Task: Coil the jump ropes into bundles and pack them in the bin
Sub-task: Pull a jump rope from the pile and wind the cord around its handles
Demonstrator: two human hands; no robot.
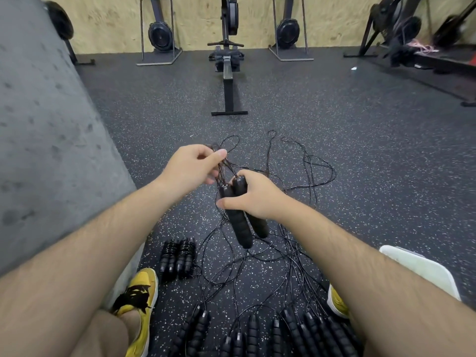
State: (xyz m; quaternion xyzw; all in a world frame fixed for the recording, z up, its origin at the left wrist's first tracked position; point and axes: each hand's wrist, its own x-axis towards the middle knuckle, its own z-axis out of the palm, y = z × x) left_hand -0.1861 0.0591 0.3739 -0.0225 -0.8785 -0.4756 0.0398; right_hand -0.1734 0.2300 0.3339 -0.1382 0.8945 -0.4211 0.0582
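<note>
Nearest you, between your shoes, a row of loose rope handles [257,336] lies on the floor, cords tangled ahead of them. Just beyond your left shoe sit the wound bundles [177,258], not yet packed. The white bin [422,271] stands to your right, mostly hidden by your forearm, so its contents cannot be told.

Farther out, your right hand [255,197] grips a pair of handles [239,222] side by side, fingers curled round them. Your left hand [190,168] pinches their cord [222,164] just above the handle tops. You seem to be starting the coil on this rope. Next, wind the cord round the handles under steady tension, drawing it free of the loose cords [311,171] sprawled on the floor beyond.
</note>
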